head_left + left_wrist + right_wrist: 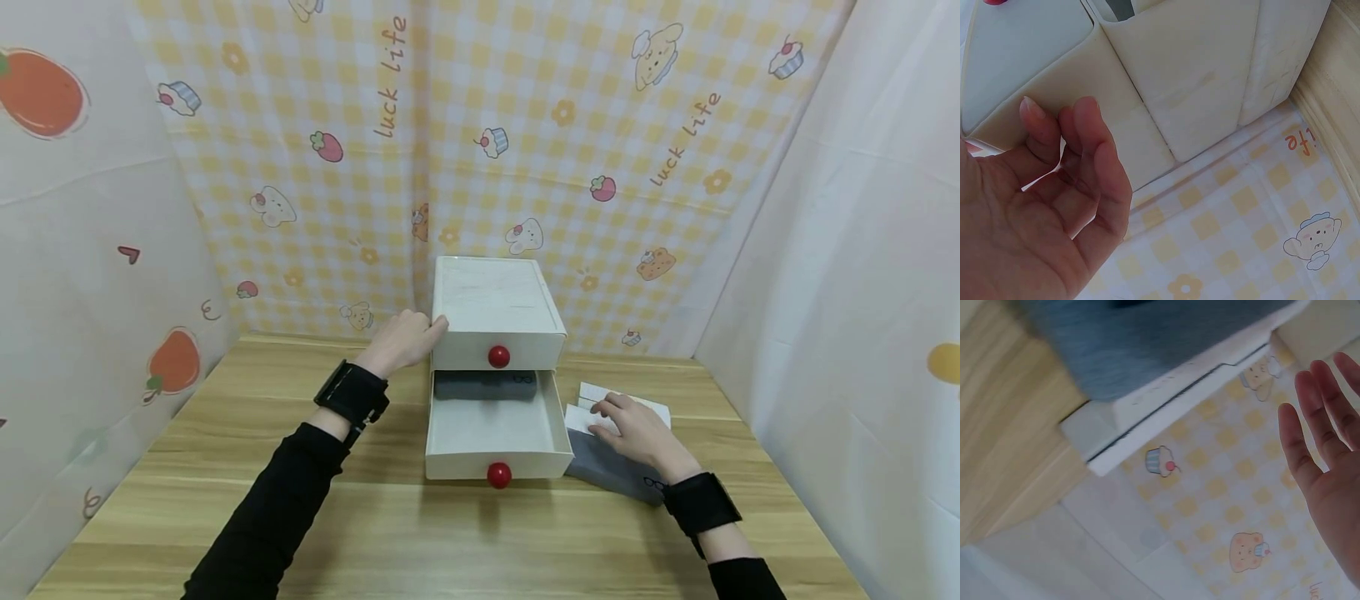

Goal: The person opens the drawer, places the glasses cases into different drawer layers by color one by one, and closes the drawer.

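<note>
A small white drawer cabinet (pixel 495 296) stands on the table, its upper drawer in and its lower drawer (pixel 465 465) pulled out. Each drawer front has a round red knob (pixel 498 475). At the back of the lower drawer lies a dark grey item (pixel 480 386) with a glasses print. My left hand (pixel 405 340) is at the cabinet's upper left side, fingers loosely bent and thumb by the front corner. To the cabinet's right, my right hand (pixel 637 432) is over a grey cloth pouch (pixel 615 468) with a glasses print and white boxes (pixel 600 392), holding nothing.
The wooden table (pixel 360 517) extends in front and to both sides. A yellow checked cloth (pixel 480 192) hangs behind the cabinet. White printed cloths (pixel 97 217) close in the left and right sides.
</note>
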A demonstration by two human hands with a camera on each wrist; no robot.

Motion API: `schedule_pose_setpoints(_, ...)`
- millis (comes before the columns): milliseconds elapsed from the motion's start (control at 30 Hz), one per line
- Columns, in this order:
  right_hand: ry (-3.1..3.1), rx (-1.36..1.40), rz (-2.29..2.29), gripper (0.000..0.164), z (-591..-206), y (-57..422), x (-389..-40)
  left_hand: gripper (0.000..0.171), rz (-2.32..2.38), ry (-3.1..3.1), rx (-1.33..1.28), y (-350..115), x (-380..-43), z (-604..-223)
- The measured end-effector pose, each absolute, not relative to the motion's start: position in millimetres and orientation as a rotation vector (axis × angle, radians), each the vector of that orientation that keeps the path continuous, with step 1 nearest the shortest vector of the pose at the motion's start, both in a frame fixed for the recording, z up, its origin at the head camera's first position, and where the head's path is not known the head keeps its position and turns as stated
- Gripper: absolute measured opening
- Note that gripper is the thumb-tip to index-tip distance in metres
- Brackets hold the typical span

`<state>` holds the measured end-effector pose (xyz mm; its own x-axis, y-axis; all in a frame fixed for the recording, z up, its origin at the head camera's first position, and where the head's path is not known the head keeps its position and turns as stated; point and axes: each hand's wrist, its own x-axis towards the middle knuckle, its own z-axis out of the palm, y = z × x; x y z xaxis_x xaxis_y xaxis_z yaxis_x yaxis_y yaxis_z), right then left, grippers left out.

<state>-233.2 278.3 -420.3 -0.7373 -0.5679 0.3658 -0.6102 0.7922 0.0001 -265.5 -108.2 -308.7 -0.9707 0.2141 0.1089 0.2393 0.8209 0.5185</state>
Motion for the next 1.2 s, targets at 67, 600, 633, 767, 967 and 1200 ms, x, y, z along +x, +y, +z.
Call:
schedule_pose_setpoints(67, -2.658, 0.886, 0.153, 0.028, -425, 282, -231, 0.051, -0.857, -2.956, -0.367, -108, -265, -309)
schedule_pose_setpoints(600, -2.703, 0.899, -0.003, 0.052, -443, 295, -213, 0.05, -0.855, -2.955, -0.354, -108, -266, -308)
schedule_pose_setpoints(633, -2.704, 0.899, -0.015, 0.055, -443, 295, -212, 0.051, -0.852, -2.955, -0.355, -108, -266, -309)
schedule_pose_setpoints(767, -2.717, 0.916, -0.045, 0.07, -446, 294, -209, 0.051, -0.843, -2.952, -0.362, -108, -266, -309)
schedule_pose_setpoints(967, -2.709, 0.94, -0.065, 0.077, -452, 294, -210, 0.052, -0.845, -2.954, -0.362, -108, -266, -309)
schedule_pose_setpoints(1200, -2.664, 0.968, -0.007, 0.071, -457, 296, -213, 0.052, -0.845, -2.956, -0.357, -108, -265, -309)
